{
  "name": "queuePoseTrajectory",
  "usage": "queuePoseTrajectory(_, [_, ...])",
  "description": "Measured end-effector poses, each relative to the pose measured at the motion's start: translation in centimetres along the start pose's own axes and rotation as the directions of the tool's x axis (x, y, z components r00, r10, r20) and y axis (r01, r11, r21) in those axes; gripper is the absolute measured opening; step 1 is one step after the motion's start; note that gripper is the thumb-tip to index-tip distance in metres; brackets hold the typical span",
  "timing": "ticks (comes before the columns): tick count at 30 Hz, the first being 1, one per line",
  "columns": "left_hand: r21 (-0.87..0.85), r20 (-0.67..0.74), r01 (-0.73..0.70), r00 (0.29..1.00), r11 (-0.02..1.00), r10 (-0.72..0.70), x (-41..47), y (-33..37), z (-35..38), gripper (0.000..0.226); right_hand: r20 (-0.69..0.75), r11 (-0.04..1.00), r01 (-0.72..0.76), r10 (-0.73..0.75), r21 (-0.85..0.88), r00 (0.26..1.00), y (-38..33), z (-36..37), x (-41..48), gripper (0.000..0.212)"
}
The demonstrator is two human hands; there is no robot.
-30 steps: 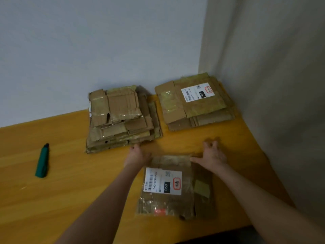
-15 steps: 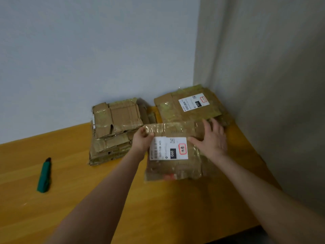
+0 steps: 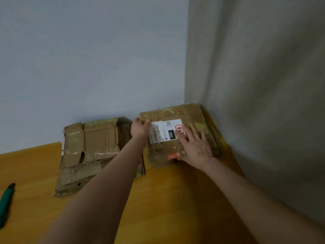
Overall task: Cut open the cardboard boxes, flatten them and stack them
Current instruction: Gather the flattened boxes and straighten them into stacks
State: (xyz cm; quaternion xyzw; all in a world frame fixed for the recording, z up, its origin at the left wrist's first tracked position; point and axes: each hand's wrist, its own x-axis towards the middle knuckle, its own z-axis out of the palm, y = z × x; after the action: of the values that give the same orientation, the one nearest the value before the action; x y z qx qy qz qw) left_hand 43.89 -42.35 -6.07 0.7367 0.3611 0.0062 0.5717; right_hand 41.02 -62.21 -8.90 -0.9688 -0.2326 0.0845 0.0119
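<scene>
You have carried the flattened box (image 3: 158, 154) away from you: a second ago it lay flat on the wooden surface (image 3: 175, 199) in front of the corner stack (image 3: 216, 138). Half a second ago you held it lifted just short of that stack, and now it lies on top of it, hiding the label that showed there before. Your left hand (image 3: 140, 128) has kept its place at the box's far left corner, thumb on top and fingers curled over the edge, pinching the cardboard. Your right hand (image 3: 197, 148) has slid from the box's right edge onto its top face. It lies there palm down with fingers spread, pressing the box onto the corner stack and covering the right end of the white label (image 3: 163, 132). The second stack (image 3: 91, 148), just left of the corner stack, looks unchanged, its top sheet bent and taped as before. The green cutter (image 3: 6, 199) lies where it was, well to the left of the corner stack on the surface, untouched. By count: two stacks of flattened cardboard and one box being added to the corner stack. There is also one white label in sight, marked 060, one cutter, and two hands, both on the box. How many sheets each stack holds cannot be told from the edges that show.
</scene>
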Motion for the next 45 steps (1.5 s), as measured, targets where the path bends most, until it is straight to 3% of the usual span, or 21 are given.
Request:
queuePoseTrajectory(5, [0.161,0.066,0.063,0.995,0.985,-0.074,0.6,-1.9,1.0,0.086,0.153,0.999,0.022,-0.026,0.026,0.988,0.5,0.6,3.0,0.100])
queuePoseTrajectory(7, [0.221,0.049,0.116,0.990,0.968,-0.130,0.6,-3.0,1.0,0.100,0.189,0.999,0.020,-0.026,0.032,0.982,0.7,0.6,3.6,0.113])
queuePoseTrajectory(10, [0.153,0.090,0.201,0.972,0.968,-0.216,0.5,-4.0,1.0,0.105,0.238,0.999,0.021,-0.029,0.034,0.971,1.1,0.5,4.2,0.130])
queuePoseTrajectory(14, [0.069,0.240,0.213,0.945,0.974,-0.224,0.3,-4.0,1.6,0.072,0.241,0.995,-0.099,0.089,0.030,0.966,1.0,0.4,4.6,0.132])
queuePoseTrajectory(17, [0.032,0.224,0.209,0.951,0.977,-0.211,0.5,-3.8,2.0,0.051,0.251,0.981,-0.192,0.177,0.036,0.952,0.6,0.5,4.7,0.131])
queuePoseTrajectory(19, [0.019,0.183,0.193,0.964,0.981,-0.193,0.8,-3.6,2.3,0.048,0.250,0.979,-0.196,0.175,0.060,0.952,0.6,0.6,4.6,0.126])
queuePoseTrajectory(20, [0.026,0.170,0.185,0.968,0.982,-0.186,0.9,-3.5,2.5,0.058,0.246,0.979,-0.191,0.167,0.076,0.955,0.6,0.6,4.6,0.124])
queuePoseTrajectory(23, [0.079,0.157,0.141,0.976,0.987,-0.152,0.7,-3.0,2.7,0.081,0.250,0.980,-0.159,0.124,0.122,0.960,0.7,0.3,4.7,0.119])
queuePoseTrajectory(26, [0.139,0.181,0.086,0.977,0.987,-0.111,1.0,-3.2,2.4,0.081,0.274,0.982,-0.085,0.035,0.172,0.961,0.4,0.1,5.0,0.103])
queuePoseTrajectory(29, [0.197,0.194,0.053,0.977,0.979,-0.092,1.5,-3.6,2.0,0.070,0.271,0.980,-0.006,-0.050,0.201,0.961,-0.6,0.0,5.2,0.078])
queuePoseTrajectory(34, [0.250,0.077,0.070,0.993,0.966,-0.092,1.7,-4.4,1.9,0.041,0.194,0.977,0.108,-0.143,0.182,0.971,-0.9,0.0,4.9,0.075])
queuePoseTrajectory(37, [0.290,0.034,0.112,0.991,0.951,-0.127,1.6,-5.1,1.5,0.022,0.222,0.968,0.180,-0.216,0.175,0.951,-0.4,-0.1,4.9,0.056])
queuePoseTrajectory(39, [0.229,0.063,0.118,0.989,0.966,-0.136,1.6,-5.0,1.7,0.037,0.205,0.962,0.171,-0.215,0.210,0.955,-0.1,-0.1,5.0,0.071])
queuePoseTrajectory(41, [0.147,0.087,0.137,0.985,0.980,-0.150,1.5,-4.4,1.9,0.054,0.123,0.965,0.087,-0.120,0.248,0.985,0.5,-0.4,5.2,0.094])
queuePoseTrajectory(45, [0.049,0.088,0.191,0.977,0.980,-0.194,2.1,-3.0,2.4,0.067,0.190,0.997,0.035,-0.047,0.066,0.981,2.6,0.2,5.0,0.128])
